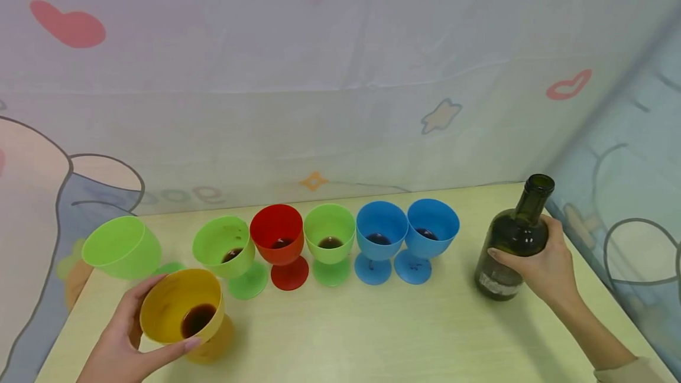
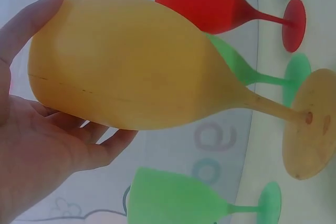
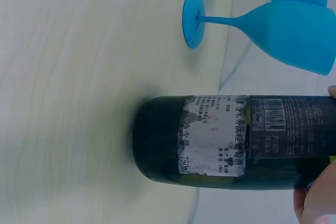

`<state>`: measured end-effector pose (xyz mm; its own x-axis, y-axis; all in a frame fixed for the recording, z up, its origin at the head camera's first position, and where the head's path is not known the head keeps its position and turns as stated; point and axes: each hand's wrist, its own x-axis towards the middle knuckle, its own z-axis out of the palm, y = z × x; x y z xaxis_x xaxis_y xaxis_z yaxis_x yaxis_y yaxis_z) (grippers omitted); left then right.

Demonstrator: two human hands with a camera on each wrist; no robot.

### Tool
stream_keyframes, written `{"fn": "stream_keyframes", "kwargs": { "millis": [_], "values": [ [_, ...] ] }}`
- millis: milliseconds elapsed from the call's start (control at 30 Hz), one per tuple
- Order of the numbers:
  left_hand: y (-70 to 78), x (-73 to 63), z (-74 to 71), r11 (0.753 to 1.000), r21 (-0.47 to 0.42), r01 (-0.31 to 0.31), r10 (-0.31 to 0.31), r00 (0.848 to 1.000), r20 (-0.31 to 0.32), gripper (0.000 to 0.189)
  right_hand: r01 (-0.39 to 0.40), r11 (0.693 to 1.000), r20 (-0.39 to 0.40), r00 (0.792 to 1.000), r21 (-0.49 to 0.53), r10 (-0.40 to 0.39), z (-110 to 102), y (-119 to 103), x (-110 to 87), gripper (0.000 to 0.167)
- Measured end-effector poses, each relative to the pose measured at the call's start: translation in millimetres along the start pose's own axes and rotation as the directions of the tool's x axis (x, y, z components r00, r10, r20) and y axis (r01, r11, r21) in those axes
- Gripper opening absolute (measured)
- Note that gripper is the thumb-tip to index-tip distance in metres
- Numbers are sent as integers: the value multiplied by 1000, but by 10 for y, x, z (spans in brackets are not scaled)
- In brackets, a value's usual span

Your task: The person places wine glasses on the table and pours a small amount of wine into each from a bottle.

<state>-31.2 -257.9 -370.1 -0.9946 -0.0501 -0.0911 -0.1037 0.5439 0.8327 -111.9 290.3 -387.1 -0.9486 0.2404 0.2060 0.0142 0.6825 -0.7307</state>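
My left hand (image 1: 126,336) grips a yellow goblet (image 1: 183,306) by its bowl, thumb on the near side and fingers round the far side. Dark liquid lies in the bottom of its bowl. In the left wrist view the yellow goblet (image 2: 142,61) shows its stem and round foot. On the right, my right hand (image 1: 548,265) holds a dark green wine bottle (image 1: 513,241) around its upper body, its uncapped neck pointing up. The right wrist view shows the bottle (image 3: 220,140) with a worn white label and a dark label; only parts of the fingers show there.
Along the table's back stand a green goblet (image 1: 223,247), a red goblet (image 1: 276,235), another green goblet (image 1: 330,226) and two blue goblets (image 1: 380,223), each with a little dark liquid. A further green goblet (image 1: 119,250) stands at far left. A printed curtain (image 1: 340,75) hangs behind.
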Motion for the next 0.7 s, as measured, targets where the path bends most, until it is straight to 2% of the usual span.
{"fn": "stream_keyframes", "kwargs": {
  "millis": [167, 333, 433, 600, 700],
  "values": [
    [-98, 26, -78, 1000, -29, 7, -8, 999, -44, 86, -5, 1000, 5, 1000, 8, 5, -20, 10, -6, 95],
    [-153, 58, -139, 995, -67, -72, 64, 991, -120, 84, 11, 1000, 4, 1000, 25, -11, -32, 30, 1, 95],
    [-175, 84, -174, 993, -66, -98, 86, 983, -163, 83, 14, 999, 2, 1000, 28, -14, -40, 39, 3, 94],
    [-203, 136, -204, 998, -28, -52, 45, 979, -201, 85, 21, 999, -4, 1000, 29, -21, -53, 54, 7, 93],
    [-199, 171, -198, 1000, -4, 14, -14, 978, -209, 88, 19, 999, -5, 1000, 26, -19, -56, 63, 9, 93]
  ]
}}
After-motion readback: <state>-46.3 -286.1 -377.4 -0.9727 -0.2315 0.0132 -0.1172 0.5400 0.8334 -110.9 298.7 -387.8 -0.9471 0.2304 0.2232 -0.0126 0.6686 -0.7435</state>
